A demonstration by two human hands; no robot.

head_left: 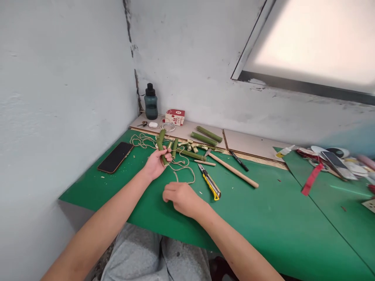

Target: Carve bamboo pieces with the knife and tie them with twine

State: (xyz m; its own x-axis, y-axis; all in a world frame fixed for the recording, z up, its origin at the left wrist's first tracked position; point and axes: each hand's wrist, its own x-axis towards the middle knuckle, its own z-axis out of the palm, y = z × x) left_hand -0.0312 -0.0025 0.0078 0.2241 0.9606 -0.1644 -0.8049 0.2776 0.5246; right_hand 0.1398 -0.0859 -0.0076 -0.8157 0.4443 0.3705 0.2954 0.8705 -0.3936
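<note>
My left hand [156,163] is closed around a green bamboo piece [161,146] held slightly raised over the green table [263,218]. A beige string [181,166] runs from the bamboo toward my right hand [180,199], which rests on the table with its fingers curled, apparently pinching the string's end. More green bamboo pieces [190,154] lie just beyond my left hand. A yellow utility knife [211,182] lies to the right of my right hand.
A black phone [115,157] lies at the left. A wooden stick [234,170], a black pen [238,160], two longer bamboo sections [206,136], a dark bottle [150,102] and a small red-and-white box [175,116] sit toward the wall. Clutter with a red strip [312,178] fills the right.
</note>
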